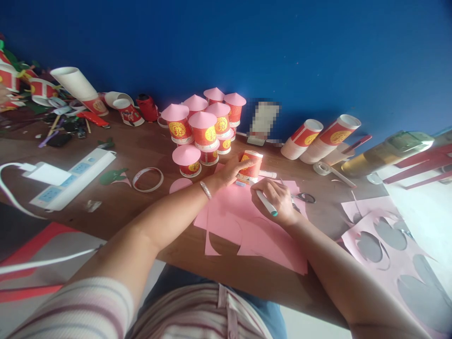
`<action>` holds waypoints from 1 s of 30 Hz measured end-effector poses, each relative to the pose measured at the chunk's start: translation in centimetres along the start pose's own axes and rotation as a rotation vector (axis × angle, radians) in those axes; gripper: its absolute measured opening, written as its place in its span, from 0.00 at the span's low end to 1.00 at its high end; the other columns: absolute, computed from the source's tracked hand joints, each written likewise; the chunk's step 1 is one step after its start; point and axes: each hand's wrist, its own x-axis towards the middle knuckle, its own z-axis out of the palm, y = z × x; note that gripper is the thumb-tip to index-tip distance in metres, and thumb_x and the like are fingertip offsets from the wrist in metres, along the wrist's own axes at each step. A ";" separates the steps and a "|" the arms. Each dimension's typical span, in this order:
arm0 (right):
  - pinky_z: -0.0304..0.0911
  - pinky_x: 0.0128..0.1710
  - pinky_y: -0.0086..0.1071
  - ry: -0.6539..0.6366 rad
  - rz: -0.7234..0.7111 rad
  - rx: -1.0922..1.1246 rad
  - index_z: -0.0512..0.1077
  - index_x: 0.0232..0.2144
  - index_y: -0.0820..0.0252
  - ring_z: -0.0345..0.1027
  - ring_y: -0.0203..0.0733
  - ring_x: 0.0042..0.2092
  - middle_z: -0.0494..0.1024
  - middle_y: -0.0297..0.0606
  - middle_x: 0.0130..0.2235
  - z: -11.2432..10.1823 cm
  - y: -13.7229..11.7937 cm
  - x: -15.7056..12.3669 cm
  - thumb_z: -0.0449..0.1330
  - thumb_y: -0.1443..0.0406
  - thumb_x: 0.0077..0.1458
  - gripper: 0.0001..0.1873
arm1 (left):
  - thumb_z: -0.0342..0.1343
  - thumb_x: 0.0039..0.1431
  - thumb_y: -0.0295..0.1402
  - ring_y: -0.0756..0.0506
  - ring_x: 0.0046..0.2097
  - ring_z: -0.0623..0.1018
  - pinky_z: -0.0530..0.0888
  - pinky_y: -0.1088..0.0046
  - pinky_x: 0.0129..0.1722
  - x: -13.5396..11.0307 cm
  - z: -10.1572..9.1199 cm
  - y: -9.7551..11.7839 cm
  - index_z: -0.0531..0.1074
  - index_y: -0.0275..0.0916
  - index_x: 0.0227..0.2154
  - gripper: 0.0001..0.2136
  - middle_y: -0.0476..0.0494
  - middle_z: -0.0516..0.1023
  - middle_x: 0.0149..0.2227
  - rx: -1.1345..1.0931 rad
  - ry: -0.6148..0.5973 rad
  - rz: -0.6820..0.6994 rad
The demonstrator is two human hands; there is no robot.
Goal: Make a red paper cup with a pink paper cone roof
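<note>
The person at the brown wooden table (141, 148) has the left hand (230, 173) curled round a red-and-white paper cup (253, 162), by the far edge of some cut pink paper sheets (226, 207); whether its base touches them, I can't tell. The right hand (277, 197), over those sheets, grasps a slim white marker with a green end (265, 202). To the cup's left stand stacked red paper cups with pink cone roofs (205, 135).
</note>
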 end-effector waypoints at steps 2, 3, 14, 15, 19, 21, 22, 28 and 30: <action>0.60 0.26 0.28 0.009 0.000 -0.029 0.68 0.36 0.56 0.66 0.33 0.25 0.75 0.29 0.28 0.0 0.0 0.0 0.57 0.76 0.60 0.10 | 0.71 0.54 0.46 0.47 0.36 0.76 0.71 0.69 0.36 0.0 0.0 0.1 0.76 0.37 0.41 0.20 0.46 0.76 0.35 0.002 -0.001 0.008; 0.60 0.26 0.28 0.015 -0.002 -0.045 0.68 0.35 0.56 0.66 0.33 0.26 0.74 0.29 0.27 0.0 0.0 0.0 0.57 0.76 0.60 0.10 | 0.72 0.54 0.46 0.47 0.35 0.75 0.71 0.69 0.35 0.0 0.1 0.1 0.76 0.37 0.40 0.20 0.46 0.76 0.34 0.003 0.000 0.010; 0.55 0.24 0.28 0.046 -0.002 -0.119 0.66 0.32 0.55 0.63 0.33 0.24 0.72 0.28 0.25 0.1 0.0 0.0 0.56 0.76 0.57 0.11 | 0.69 0.56 0.43 0.46 0.37 0.76 0.71 0.69 0.36 0.0 0.0 0.2 0.77 0.37 0.40 0.16 0.45 0.76 0.35 0.002 0.011 -0.007; 0.55 0.24 0.28 0.049 -0.001 -0.117 0.66 0.32 0.55 0.62 0.33 0.24 0.71 0.27 0.25 0.2 0.0 0.0 0.56 0.77 0.56 0.11 | 0.69 0.56 0.43 0.46 0.37 0.75 0.71 0.69 0.35 0.0 0.0 0.2 0.76 0.37 0.40 0.16 0.45 0.76 0.35 0.000 0.011 -0.007; 0.55 0.24 0.28 0.060 0.007 -0.096 0.65 0.31 0.54 0.60 0.33 0.23 0.69 0.26 0.24 0.0 -0.1 0.0 0.56 0.78 0.52 0.13 | 0.70 0.56 0.44 0.47 0.35 0.75 0.70 0.69 0.33 0.0 0.0 0.2 0.76 0.37 0.40 0.17 0.45 0.75 0.34 -0.003 0.010 -0.021; 0.55 0.24 0.29 0.069 0.008 -0.070 0.65 0.31 0.54 0.59 0.33 0.23 0.69 0.26 0.24 -0.1 -0.2 0.1 0.55 0.79 0.51 0.13 | 0.70 0.55 0.45 0.46 0.34 0.75 0.70 0.69 0.33 0.0 0.0 0.3 0.75 0.38 0.40 0.18 0.45 0.75 0.34 0.001 0.010 -0.034; 0.55 0.24 0.29 0.072 0.006 -0.056 0.65 0.31 0.54 0.59 0.33 0.23 0.69 0.26 0.24 -0.2 -0.3 0.1 0.55 0.79 0.51 0.14 | 0.70 0.56 0.45 0.47 0.34 0.74 0.70 0.69 0.33 0.0 0.0 0.3 0.75 0.38 0.40 0.18 0.45 0.75 0.33 0.003 0.009 -0.035; 0.58 0.25 0.29 0.050 -0.015 -0.032 0.66 0.34 0.54 0.62 0.34 0.23 0.72 0.27 0.25 -0.1 -0.4 0.1 0.57 0.78 0.54 0.13 | 0.69 0.56 0.45 0.46 0.32 0.74 0.68 0.68 0.31 0.1 0.0 0.2 0.76 0.39 0.38 0.16 0.45 0.74 0.31 0.008 0.009 -0.029; 0.58 0.24 0.29 0.044 -0.020 -0.029 0.67 0.34 0.54 0.63 0.34 0.24 0.72 0.28 0.25 -0.1 -0.4 0.1 0.57 0.78 0.54 0.13 | 0.70 0.56 0.45 0.46 0.33 0.75 0.69 0.67 0.32 0.1 0.0 0.2 0.76 0.39 0.39 0.16 0.45 0.75 0.32 0.004 0.013 -0.023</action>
